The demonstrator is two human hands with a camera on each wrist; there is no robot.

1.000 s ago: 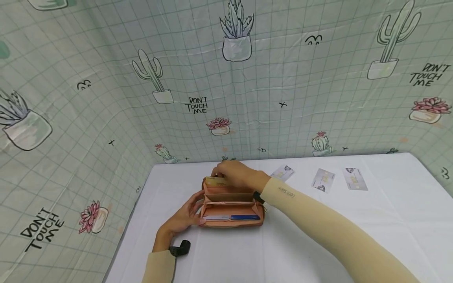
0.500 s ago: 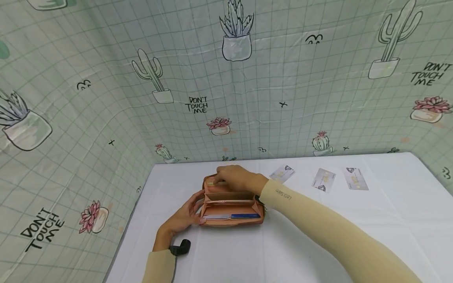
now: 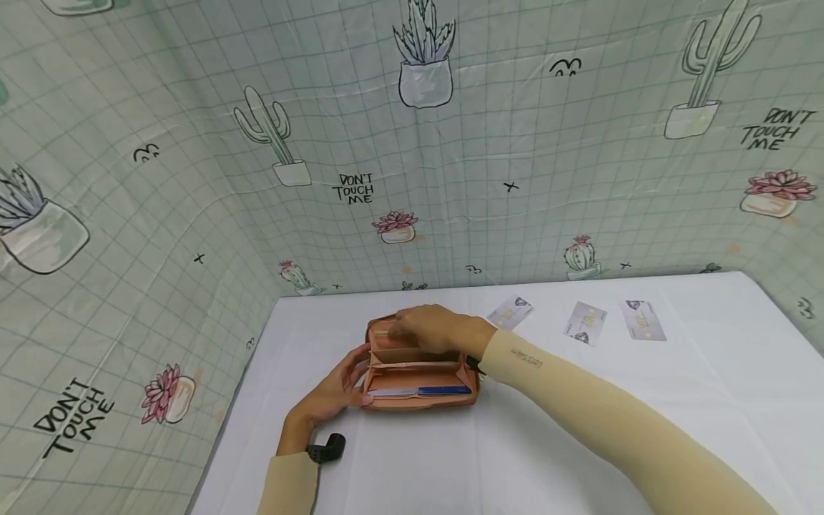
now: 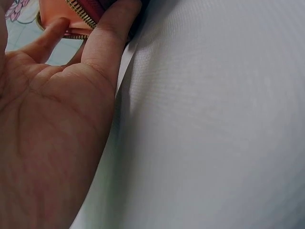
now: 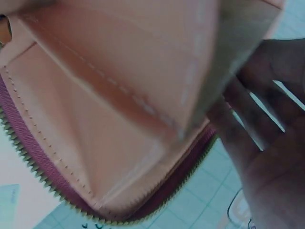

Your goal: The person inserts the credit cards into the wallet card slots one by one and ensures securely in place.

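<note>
A coral zip-around wallet (image 3: 425, 379) lies unzipped on the table, its compartments facing up. My left hand (image 3: 335, 390) grips its left end, thumb at the front edge and fingers along the side; the left wrist view shows the thumb near the brass zipper (image 4: 82, 13). Over the rear section is my right hand (image 3: 434, 325), fingertips down at the back panel, where a thin yellowish card edge (image 3: 383, 332) shows. In the right wrist view its fingers are fairly straight behind a divider; the thumb is hidden. A white card (image 3: 394, 392) and a blue card (image 3: 444, 390) sit in the front slots.
Three silver-grey cards lie on the white tablecloth (image 3: 553, 415) to the right: a tilted card (image 3: 511, 312) near the right wrist, a middle card (image 3: 586, 323) and a right card (image 3: 643, 320). A cactus-print curtain (image 3: 463, 157) hangs behind and at the sides.
The yellow card that stood out under my right fingers has sunk into the wallet's rear slot. My right hand has lowered and shifted slightly right. The left hand keeps its hold.
</note>
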